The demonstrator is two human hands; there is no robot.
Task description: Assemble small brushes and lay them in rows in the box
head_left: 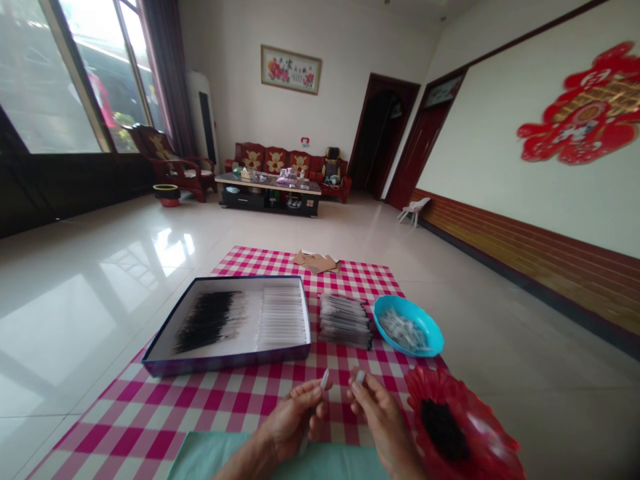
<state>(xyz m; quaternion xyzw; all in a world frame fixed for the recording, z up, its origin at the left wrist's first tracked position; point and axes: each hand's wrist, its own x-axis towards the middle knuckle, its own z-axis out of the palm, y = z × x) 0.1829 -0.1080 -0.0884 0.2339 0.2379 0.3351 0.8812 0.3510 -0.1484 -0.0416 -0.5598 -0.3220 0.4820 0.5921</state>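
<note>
My left hand (295, 420) is closed in a pinch on a thin clear pen tube (325, 379) that points up and away. My right hand (377, 410) is pinched on a small pale part (359, 377) close beside the tube's tip; the two do not touch. Both hands hover over the red-and-white checked cloth (225, 400). Ahead lies a shallow dark-rimmed box (227, 363) holding rows of black-tipped and clear pen pieces. A stack of assembled tubes (345, 320) lies to its right.
A blue bowl (430, 330) of small clear parts sits at right. A red flower-shaped dish (465, 433) holds a pile of small black parts. Cardboard scraps (317, 261) lie at the cloth's far edge. A teal cloth (210, 457) covers my lap. Glossy tiled floor surrounds the cloth.
</note>
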